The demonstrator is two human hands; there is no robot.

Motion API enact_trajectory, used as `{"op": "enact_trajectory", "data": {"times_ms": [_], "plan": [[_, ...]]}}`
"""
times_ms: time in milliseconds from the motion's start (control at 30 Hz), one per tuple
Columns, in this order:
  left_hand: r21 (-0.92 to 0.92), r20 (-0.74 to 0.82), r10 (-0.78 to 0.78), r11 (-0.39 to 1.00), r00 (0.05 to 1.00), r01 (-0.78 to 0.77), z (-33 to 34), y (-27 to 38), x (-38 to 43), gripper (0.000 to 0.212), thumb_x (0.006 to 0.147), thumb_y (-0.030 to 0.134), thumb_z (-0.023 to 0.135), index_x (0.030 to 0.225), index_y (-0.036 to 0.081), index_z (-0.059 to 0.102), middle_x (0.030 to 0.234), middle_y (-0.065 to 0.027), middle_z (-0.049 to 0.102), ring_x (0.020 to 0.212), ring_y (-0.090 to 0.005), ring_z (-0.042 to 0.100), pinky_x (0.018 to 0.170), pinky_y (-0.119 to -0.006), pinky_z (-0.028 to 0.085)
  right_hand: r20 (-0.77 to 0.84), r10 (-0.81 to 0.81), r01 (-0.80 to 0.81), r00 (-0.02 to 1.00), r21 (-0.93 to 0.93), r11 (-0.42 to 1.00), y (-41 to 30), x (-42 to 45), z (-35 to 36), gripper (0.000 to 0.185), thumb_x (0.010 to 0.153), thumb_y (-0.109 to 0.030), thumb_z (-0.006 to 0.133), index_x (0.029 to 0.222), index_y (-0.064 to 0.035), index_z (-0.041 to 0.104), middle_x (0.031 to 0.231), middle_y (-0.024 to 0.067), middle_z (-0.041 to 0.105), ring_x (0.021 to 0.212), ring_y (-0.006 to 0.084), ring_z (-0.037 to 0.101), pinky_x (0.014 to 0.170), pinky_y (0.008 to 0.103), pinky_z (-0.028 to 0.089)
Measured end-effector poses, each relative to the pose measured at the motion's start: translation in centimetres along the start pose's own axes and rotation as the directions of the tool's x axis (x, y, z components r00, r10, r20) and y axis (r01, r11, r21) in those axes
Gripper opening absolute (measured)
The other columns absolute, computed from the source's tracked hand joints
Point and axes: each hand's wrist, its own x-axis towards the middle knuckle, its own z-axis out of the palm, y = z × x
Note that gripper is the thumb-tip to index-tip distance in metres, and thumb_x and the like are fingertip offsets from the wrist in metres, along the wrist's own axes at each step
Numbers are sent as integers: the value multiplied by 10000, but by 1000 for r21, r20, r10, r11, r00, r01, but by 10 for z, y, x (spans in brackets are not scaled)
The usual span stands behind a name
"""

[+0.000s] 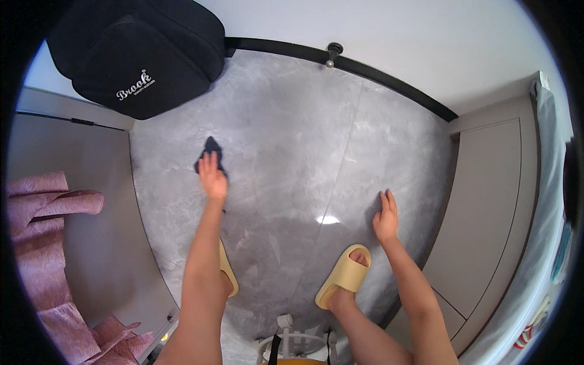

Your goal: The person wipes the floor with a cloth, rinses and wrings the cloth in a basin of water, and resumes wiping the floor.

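Observation:
A small dark cloth (211, 145) lies crumpled on the grey marbled floor (292, 137). Over its near end reaches my left hand (213, 179), the fingers stretched out and slightly parted. The thumb is hidden, and whether the fingertips press on the cloth or hover just above it is unclear. On the other side, low by the floor and in front of the right foot, my right hand (387, 220) has its fingers extended and nothing in them. Pale yellow slides are on both feet; the right slide (345, 277) shows whole, while my left forearm partly covers the left slide (226, 269).
A black Brook guitar case (150, 59) stands at the upper left. A door stop (333, 54) projects from the black skirting (283, 49). Pink fabric (45, 269) hangs over a grey panel on the left. Grey cabinetry (479, 191) borders the right; a white-framed seat (285, 331) is below.

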Motion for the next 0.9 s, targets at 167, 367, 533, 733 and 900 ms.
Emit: {"op": "enact_trajectory", "data": {"times_ms": [167,367,533,733,900], "plan": [[-200,238,182,970,954,-136,24,176,-102,450,735,30,463,1179,75,515,1279,-157,440,1180,-365,382,974,-467,290,13,55,-55,998,57,997,0,-1,-8,545,669,73,444,1210,0,445,1327,192,361,1221,329,355,1017,367,303],[-568,338,366,814,867,-123,3,255,-144,552,673,-72,453,1206,62,495,1289,-137,426,1173,-332,394,963,-422,316,99,186,-209,978,340,917,30,18,-29,483,688,32,423,1168,29,478,1195,219,490,1113,349,467,980,366,345],[-821,317,229,553,920,145,28,317,-60,577,703,-94,429,1256,73,430,1246,-192,435,1151,-357,394,988,-419,301,-101,370,-376,924,-49,925,59,6,-40,407,695,7,437,1093,24,520,1142,212,511,1049,353,491,937,382,377],[-691,340,694,642,635,-332,62,344,-55,398,633,-28,536,942,189,661,1061,43,587,1127,-197,434,972,-421,302,-179,280,-304,943,-124,945,67,-11,-15,397,693,-3,441,1083,13,518,1194,197,474,1112,350,442,946,374,367],[-775,343,844,503,414,-383,8,229,-100,225,529,20,567,653,186,653,826,63,598,976,-185,493,895,-390,350,-95,342,-347,935,-36,937,59,-5,-26,404,689,3,448,1087,16,514,1162,206,496,1092,350,460,941,376,370]]}}
